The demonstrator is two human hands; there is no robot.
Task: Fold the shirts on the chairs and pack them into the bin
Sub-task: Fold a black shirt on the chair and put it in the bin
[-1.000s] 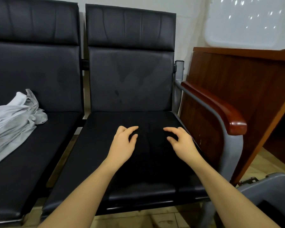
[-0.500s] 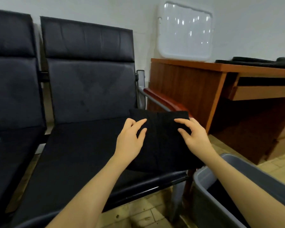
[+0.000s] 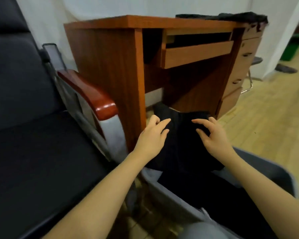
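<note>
A folded black shirt is being held in the air over the near-left corner of a grey bin, in front of the knee space of a wooden desk. It is being gripped by both hands from above: the left hand is lying on its left part with the fingers curled down onto the cloth, and the right hand is being held on its right part, fingers bent and spread over the fabric. Whether the thumbs are being tucked under the cloth cannot be told, since they are partly hidden. The lower edge of the shirt is hanging just over the bin's rim, and dark cloth is lying inside the bin beneath it; whether the two are touching cannot be told. To the left, a black padded chair is being shown with a bare seat, and its red-brown armrest is standing just beside the side panel of the desk. A pull-out tray is being seen under the desk top, and a dark item is lying on the top's far right end. A pale tiled floor is stretching to the right.
</note>
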